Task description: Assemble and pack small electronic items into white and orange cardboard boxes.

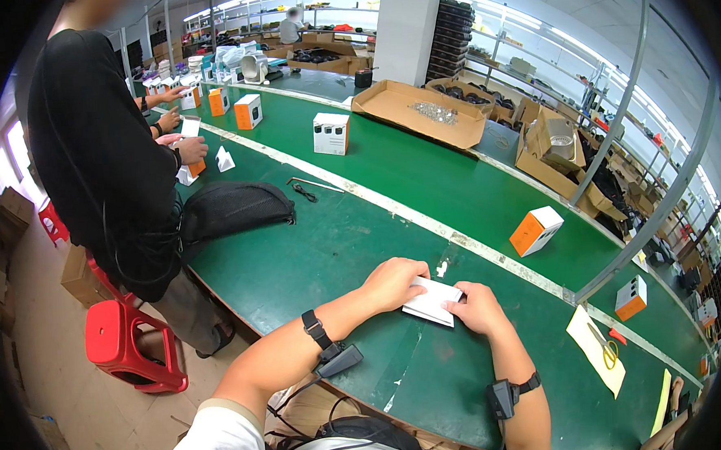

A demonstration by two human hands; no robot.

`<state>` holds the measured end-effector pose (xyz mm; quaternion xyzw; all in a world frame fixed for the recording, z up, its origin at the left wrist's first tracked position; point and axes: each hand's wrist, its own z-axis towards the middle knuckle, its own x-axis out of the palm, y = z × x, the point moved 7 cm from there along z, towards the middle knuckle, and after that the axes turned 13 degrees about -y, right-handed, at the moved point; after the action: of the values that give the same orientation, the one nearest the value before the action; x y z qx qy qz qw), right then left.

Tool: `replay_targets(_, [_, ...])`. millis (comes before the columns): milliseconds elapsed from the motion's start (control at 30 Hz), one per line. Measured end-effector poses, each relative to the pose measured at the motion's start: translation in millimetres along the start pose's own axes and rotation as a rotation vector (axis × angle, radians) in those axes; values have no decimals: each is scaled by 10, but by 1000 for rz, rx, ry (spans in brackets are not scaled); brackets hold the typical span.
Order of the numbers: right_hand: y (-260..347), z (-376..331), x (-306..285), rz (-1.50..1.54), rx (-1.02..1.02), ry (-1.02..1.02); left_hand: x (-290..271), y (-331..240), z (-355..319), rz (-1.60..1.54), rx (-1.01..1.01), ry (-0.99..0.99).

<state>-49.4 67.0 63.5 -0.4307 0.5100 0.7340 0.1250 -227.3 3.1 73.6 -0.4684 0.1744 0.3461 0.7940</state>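
Both hands pinch a flat white card [432, 300] against the green worktop [337, 251], left hand [394, 282] pressing its near-left corner, right hand [476, 307] gripping the other edge, probably steadying it.

A small flat white cardboard piece [434, 300], like an unfolded box or folded card, lies flat on the green table at about five o'clock from the picture's centre. Its long side slants toward four o'clock. Both ends are covered by hands, touching it.
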Motion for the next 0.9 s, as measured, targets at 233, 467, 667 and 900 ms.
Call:
replay_targets(233, [4, -2, -8, -18, 4, 4, 3, -12, 1, -2, -6, -4])
replay_targets(467, [-18, 2, -2, -14, -1, 6, 10, -17, 3, 2, -11, 0])
replay_targets(667, [-21, 3, 1, -11, -17, -1, 5, -25, -1, 0, -12, 0])
replay_targets(900, [-48, -4, 0, 0, -4, 3, 37, -21, 1, 6, -11, 2])
